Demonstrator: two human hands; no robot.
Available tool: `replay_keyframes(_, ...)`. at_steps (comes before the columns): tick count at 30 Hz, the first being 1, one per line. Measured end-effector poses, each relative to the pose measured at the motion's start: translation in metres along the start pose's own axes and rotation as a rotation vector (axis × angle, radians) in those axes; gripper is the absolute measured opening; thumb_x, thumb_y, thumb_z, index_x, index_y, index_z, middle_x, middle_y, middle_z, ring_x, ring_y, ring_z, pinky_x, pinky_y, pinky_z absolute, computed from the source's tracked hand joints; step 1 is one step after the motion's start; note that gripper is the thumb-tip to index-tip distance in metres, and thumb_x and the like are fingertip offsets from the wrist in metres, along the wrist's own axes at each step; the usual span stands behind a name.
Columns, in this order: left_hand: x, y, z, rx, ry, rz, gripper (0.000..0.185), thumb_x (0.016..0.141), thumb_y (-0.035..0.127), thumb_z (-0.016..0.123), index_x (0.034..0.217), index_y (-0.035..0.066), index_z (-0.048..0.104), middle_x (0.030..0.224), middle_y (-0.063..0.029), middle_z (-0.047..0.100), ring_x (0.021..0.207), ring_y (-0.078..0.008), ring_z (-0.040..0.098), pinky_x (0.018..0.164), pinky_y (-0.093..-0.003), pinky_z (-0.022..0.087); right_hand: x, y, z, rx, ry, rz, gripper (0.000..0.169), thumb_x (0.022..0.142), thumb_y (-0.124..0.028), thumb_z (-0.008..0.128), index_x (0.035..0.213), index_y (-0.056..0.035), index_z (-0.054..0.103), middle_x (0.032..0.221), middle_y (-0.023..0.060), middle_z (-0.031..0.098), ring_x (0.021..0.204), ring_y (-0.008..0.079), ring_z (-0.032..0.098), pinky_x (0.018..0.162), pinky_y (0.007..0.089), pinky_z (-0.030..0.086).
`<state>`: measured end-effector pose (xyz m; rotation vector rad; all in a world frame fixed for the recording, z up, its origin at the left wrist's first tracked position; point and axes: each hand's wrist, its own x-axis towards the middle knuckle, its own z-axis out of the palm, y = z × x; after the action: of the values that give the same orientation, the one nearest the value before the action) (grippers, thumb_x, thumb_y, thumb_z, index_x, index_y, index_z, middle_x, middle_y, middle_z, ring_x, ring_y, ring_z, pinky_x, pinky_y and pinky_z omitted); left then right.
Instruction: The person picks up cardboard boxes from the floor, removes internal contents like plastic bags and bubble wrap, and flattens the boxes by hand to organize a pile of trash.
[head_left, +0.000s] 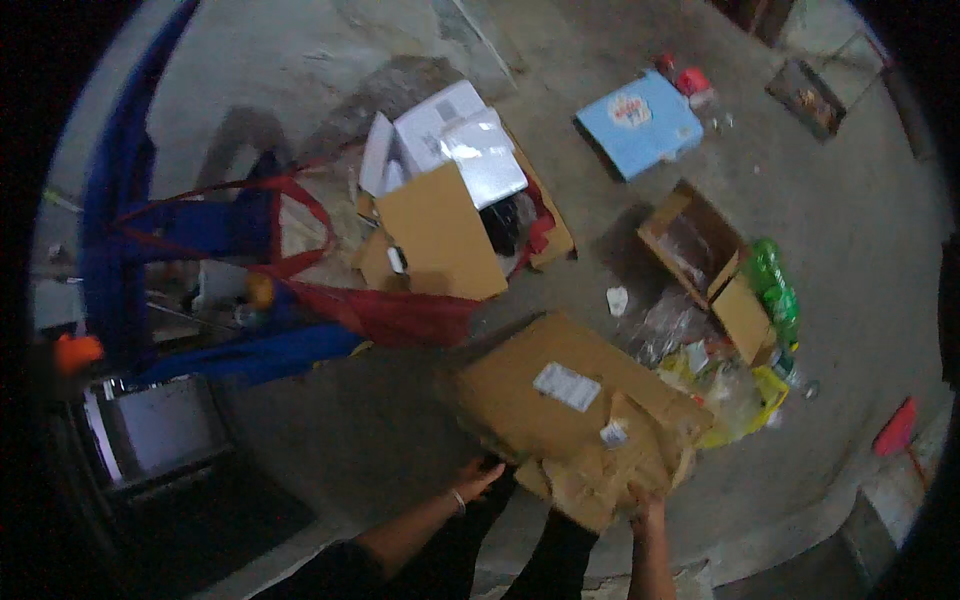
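A large, crumpled brown cardboard piece (495, 397) with white labels lies in front of my legs. My right hand (643, 501) grips its near right edge, the fingers partly hidden by the cardboard. Beside its left corner is my left hand (480, 480), with a band on the wrist; its fingers are apart and hold nothing. Beyond, a red bag (405, 319) is filled with flattened brown cardboard (442, 232) and white boxes (487, 157).
An open cardboard box (697, 240), green plastic bottles (772, 285) and a yellow plastic bag (731, 427) lie to the right. A light-blue box (641, 127) is farther off. Blue fabric (277, 356) and a dark-framed panel (165, 427) stand at left.
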<state>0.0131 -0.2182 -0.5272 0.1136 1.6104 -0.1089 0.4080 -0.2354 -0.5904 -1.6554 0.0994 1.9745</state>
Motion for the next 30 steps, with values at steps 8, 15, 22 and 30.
replay_keyframes(8, -0.112, 0.099, 0.067, -0.828, -0.342, 0.31, 0.079, 0.078, 0.057, 0.059, 0.136, 0.011, 0.031, 0.133, -0.0118, 0.041, 0.124, -0.029, 0.038, 0.094, -0.0459, 0.039, -0.187, -0.118, -0.027, -0.095, 0.148, -0.274, 0.047, 0.07, -0.005, 0.064, 0.114, -0.0037, 0.048, 0.103, 0.0171, 0.056, 0.092, 0.0316, 0.057, 0.074, 0.0428, 0.05)
replay_keyframes(15, -0.2, 0.213, -0.031, -0.875, -0.092, 0.852, 0.041, 0.085, 0.016, 0.063, 0.122, 0.004, 0.048, 0.119, -0.0054, 0.054, 0.108, -0.0179, 0.052, 0.09, -0.0326, 0.042, -0.201, -0.227, 0.089, -0.329, 0.025, -0.555, 0.039, 0.068, -0.007, 0.065, 0.105, -0.0036, 0.054, 0.094, 0.0183, 0.058, 0.087, 0.0342, 0.058, 0.072, 0.0428, 0.05)
replay_keyframes(22, -0.114, 0.278, -0.195, -0.243, 0.938, 0.859, 0.05, 0.081, 0.02, 0.066, 0.125, 0.006, 0.048, 0.119, -0.0093, 0.055, 0.11, -0.0229, 0.051, 0.094, -0.0425, 0.039, -0.063, -0.245, 0.318, -0.991, -0.452, -0.568, 0.032, 0.066, -0.009, 0.066, 0.096, -0.0036, 0.059, 0.085, 0.0194, 0.06, 0.081, 0.0368, 0.059, 0.069, 0.0428, 0.05)
replay_keyframes(30, -0.081, 0.268, -0.239, 0.98, 0.457, 0.081, 0.051, 0.081, 0.043, 0.059, 0.119, 0.009, 0.056, 0.122, -0.0128, 0.055, 0.114, -0.0288, 0.049, 0.103, -0.0451, 0.029, -0.031, -0.241, 0.469, -1.618, -0.279, -0.855, 0.033, 0.059, -0.008, 0.066, 0.092, -0.0048, 0.061, 0.08, 0.0169, 0.063, 0.076, 0.038, 0.059, 0.065, 0.0427, 0.049)
